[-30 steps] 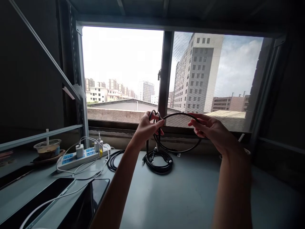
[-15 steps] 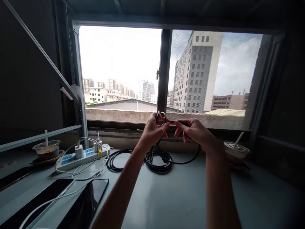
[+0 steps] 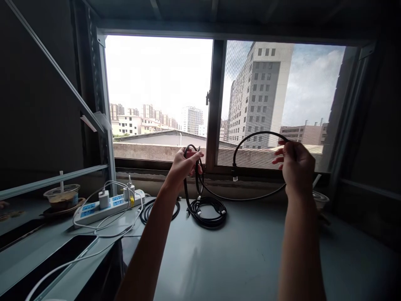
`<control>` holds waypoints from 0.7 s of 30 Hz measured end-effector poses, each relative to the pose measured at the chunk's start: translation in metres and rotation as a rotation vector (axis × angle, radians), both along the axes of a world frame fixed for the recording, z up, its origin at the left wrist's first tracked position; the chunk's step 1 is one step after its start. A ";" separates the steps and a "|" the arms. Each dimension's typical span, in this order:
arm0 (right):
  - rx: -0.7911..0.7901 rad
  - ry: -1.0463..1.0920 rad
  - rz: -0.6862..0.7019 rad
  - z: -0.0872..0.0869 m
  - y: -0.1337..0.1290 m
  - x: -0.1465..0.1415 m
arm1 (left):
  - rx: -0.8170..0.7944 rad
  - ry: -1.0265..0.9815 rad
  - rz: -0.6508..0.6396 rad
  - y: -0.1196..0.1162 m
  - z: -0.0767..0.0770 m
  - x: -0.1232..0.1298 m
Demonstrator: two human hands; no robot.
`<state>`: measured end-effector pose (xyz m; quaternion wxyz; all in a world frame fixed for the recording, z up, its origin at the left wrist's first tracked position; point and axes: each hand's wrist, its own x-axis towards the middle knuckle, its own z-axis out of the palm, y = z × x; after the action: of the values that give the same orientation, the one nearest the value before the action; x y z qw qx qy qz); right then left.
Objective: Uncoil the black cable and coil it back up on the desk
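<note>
My left hand [image 3: 184, 167] is raised in front of the window sill, its fingers closed on loops of a black cable [image 3: 257, 133]. Farther right, my right hand [image 3: 294, 163] grips the same cable, which arcs up and over to a hanging connector [image 3: 234, 172]. A lower stretch of the cable sags between my two hands. Below my left hand lies a coiled black cable [image 3: 209, 223] with its connectors on the table. Another black coil [image 3: 177, 213] lies to its left, partly hidden behind my left forearm.
A white power strip [image 3: 94, 212] with plugged-in chargers and white cables is on the left of the table [image 3: 232, 259]. Two dark-screened devices, a phone [image 3: 59, 261] and a tablet [image 3: 108, 271], lie nearer. Drink cups stand at left [image 3: 62, 196] and right [image 3: 320, 200].
My hands have moved apart, the right one up and rightward, the left one leftward. The cable is now spread between them, and its connector end hangs free in view.
</note>
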<state>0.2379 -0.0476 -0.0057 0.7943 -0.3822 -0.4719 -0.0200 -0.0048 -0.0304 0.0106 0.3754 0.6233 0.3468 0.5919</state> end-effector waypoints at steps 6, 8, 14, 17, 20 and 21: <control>0.105 -0.012 -0.005 0.002 -0.005 -0.006 | 0.031 0.063 0.019 0.000 0.002 -0.008; 0.120 -0.002 -0.012 0.003 -0.007 -0.009 | 0.034 0.087 0.044 0.002 0.002 -0.012; 0.083 0.098 0.004 0.004 -0.006 -0.007 | 0.033 0.070 0.094 0.005 0.003 -0.018; 0.053 0.211 0.034 0.005 -0.003 -0.007 | 0.056 0.075 0.087 0.004 0.004 -0.018; 0.028 0.325 0.131 0.007 -0.002 -0.008 | 0.071 0.088 0.098 0.002 0.004 -0.018; 0.029 0.351 0.171 0.007 -0.002 -0.008 | 0.069 0.093 0.108 0.002 0.004 -0.018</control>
<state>0.2303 -0.0501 0.0010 0.8685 -0.3270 -0.3566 0.1077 -0.0229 -0.0286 0.0143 0.3048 0.6431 0.3765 0.5931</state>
